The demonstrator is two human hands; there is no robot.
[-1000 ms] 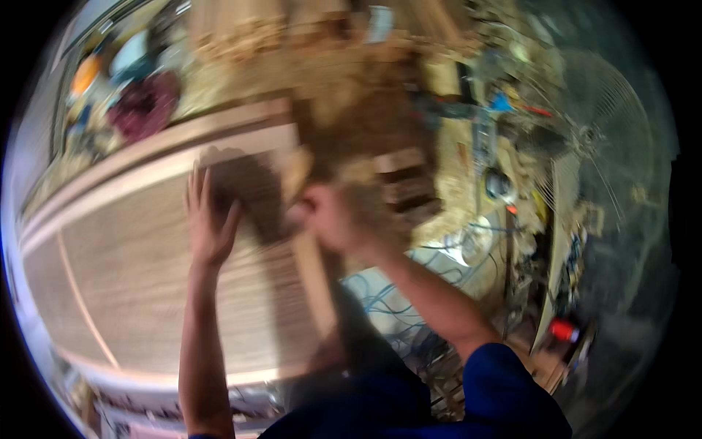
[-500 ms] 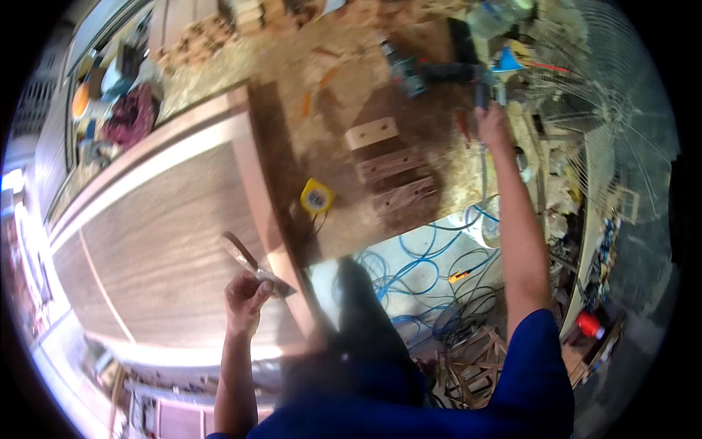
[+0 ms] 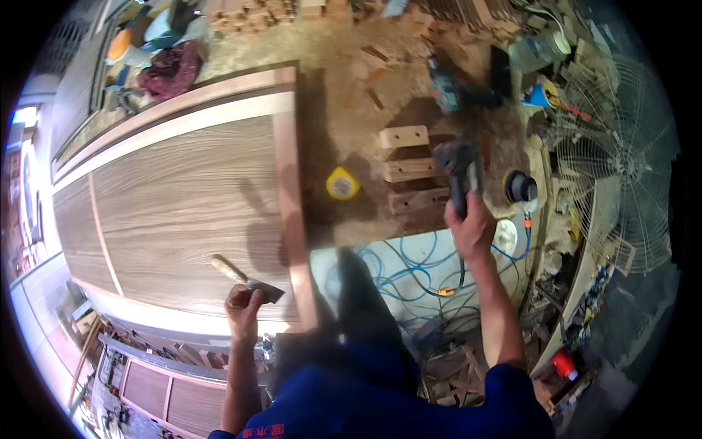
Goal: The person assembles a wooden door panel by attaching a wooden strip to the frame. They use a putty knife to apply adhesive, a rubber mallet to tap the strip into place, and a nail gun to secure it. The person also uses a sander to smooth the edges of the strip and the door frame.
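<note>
My left hand [image 3: 243,313] pinches a putty knife [image 3: 231,269] with a wooden handle. Its dark blade points right, above the near right corner of a framed wooden panel [image 3: 183,190]. Wrapped round the grip of a dark nail gun [image 3: 457,162] is my right hand [image 3: 475,233]; a black hose hangs below it. The gun is over the right ends of three drilled wooden blocks [image 3: 404,137] on the workbench, partly covering them. Left of the blocks lies a yellow tape measure [image 3: 341,184].
A green-and-black cordless drill [image 3: 446,91] lies beyond the blocks. At right are a round sander [image 3: 520,188] and a large wire fan [image 3: 621,162]. Blue hoses [image 3: 409,274] coil on the floor past the bench's near edge, by a white bucket [image 3: 506,235]. Wood offcuts [image 3: 248,16] pile up at the back.
My right hand has drawn the nail gun back from the bench's far right, toward me and left over the blocks. My left hand keeps the putty knife in nearly the same place.
</note>
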